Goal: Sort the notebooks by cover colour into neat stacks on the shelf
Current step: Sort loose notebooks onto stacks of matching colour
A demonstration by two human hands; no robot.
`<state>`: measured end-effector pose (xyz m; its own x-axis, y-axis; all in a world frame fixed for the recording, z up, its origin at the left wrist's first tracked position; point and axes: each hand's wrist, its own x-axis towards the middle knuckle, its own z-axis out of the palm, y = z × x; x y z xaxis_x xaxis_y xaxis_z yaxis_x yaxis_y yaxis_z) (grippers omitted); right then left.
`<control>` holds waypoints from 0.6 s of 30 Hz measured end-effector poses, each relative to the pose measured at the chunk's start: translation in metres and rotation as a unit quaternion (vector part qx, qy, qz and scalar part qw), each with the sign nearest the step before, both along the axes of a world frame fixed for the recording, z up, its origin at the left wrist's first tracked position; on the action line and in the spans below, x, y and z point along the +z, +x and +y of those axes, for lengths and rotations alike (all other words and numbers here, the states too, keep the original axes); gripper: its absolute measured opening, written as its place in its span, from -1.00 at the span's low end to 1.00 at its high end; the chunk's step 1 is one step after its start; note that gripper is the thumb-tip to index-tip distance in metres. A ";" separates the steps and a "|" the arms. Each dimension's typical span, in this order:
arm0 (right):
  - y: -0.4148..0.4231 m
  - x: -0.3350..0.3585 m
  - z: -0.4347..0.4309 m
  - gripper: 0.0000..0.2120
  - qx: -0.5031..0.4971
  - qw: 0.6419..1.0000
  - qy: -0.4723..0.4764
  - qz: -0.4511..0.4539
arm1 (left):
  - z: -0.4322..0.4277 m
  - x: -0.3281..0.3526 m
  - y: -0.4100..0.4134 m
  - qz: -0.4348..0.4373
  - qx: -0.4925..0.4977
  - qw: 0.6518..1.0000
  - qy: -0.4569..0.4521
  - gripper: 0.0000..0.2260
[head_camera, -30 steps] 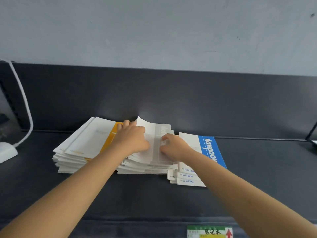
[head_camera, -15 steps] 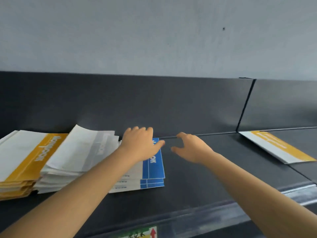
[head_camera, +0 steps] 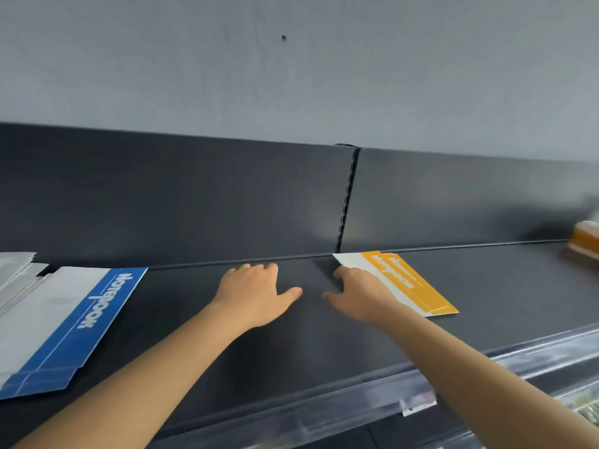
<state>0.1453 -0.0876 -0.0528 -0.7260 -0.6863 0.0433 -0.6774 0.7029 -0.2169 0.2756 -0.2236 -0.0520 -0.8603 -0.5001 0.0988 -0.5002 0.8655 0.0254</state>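
A blue-and-white notebook (head_camera: 64, 322) lies on the dark shelf (head_camera: 291, 345) at the left. A grey-white stack (head_camera: 13, 270) peeks in behind it at the left edge. An orange-and-white notebook (head_camera: 405, 283) lies flat right of centre. My left hand (head_camera: 256, 293) hovers over bare shelf with fingers apart, holding nothing. My right hand (head_camera: 359, 293) is spread open, its fingers reaching onto the white left edge of the orange notebook, not gripping it.
The shelf's dark back panel has a slotted upright post (head_camera: 346, 202) at centre. A blurred orange stack (head_camera: 583, 241) sits at the far right. A clear price-strip rail (head_camera: 389, 396) runs along the shelf's front edge.
The view has swung right, so the stacks slid left. My left hand has left the blue notebook. My right hand has moved right to the orange notebook.
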 end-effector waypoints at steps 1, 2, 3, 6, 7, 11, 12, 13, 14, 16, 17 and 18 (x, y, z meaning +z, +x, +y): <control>-0.007 -0.001 0.003 -0.55 -0.005 1.000 -0.001 -0.003 | 0.004 -0.001 -0.009 -0.002 -0.005 1.000 -0.002 -0.38; -0.014 -0.001 0.006 -0.54 -0.009 1.000 0.002 -0.004 | 0.007 -0.002 -0.017 -0.003 -0.011 1.000 -0.004 -0.38; -0.019 -0.003 0.008 -0.53 -0.014 1.000 0.006 -0.004 | 0.011 -0.003 -0.025 -0.004 -0.018 1.000 -0.008 -0.38; -0.037 -0.007 0.020 -0.47 -0.037 0.999 0.005 0.006 | 0.022 -0.005 -0.048 -0.007 -0.039 0.999 -0.024 -0.38; -0.043 -0.007 0.024 -0.45 -0.046 0.999 0.001 0.008 | 0.026 -0.005 -0.055 -0.006 -0.040 0.999 -0.022 -0.38; -0.079 -0.005 0.047 -0.45 -0.085 0.996 -0.018 0.028 | 0.045 -0.005 -0.088 -0.012 -0.034 0.999 0.017 -0.38; -0.089 -0.005 0.053 -0.46 -0.101 0.994 -0.023 0.025 | 0.048 -0.006 -0.097 -0.013 -0.028 0.999 0.043 -0.37; -0.101 -0.006 0.059 -0.46 -0.120 0.992 -0.023 0.016 | 0.052 -0.008 -0.107 -0.010 -0.019 0.997 0.077 -0.36; -0.113 -0.008 0.065 -0.45 -0.138 0.990 -0.013 0.003 | 0.055 -0.010 -0.117 -0.003 -0.007 0.993 0.120 -0.35; -0.133 -0.012 0.074 -0.44 -0.163 0.986 0.015 -0.037 | 0.061 -0.014 -0.134 0.022 0.020 0.980 0.199 -0.35; -0.143 -0.013 0.078 -0.47 -0.166 0.984 0.021 -0.063 | 0.064 -0.015 -0.143 0.034 0.029 0.974 0.224 -0.35; -0.152 -0.014 0.081 -0.52 -0.164 0.982 0.020 -0.087 | 0.069 -0.015 -0.151 0.046 0.038 0.967 0.248 -0.37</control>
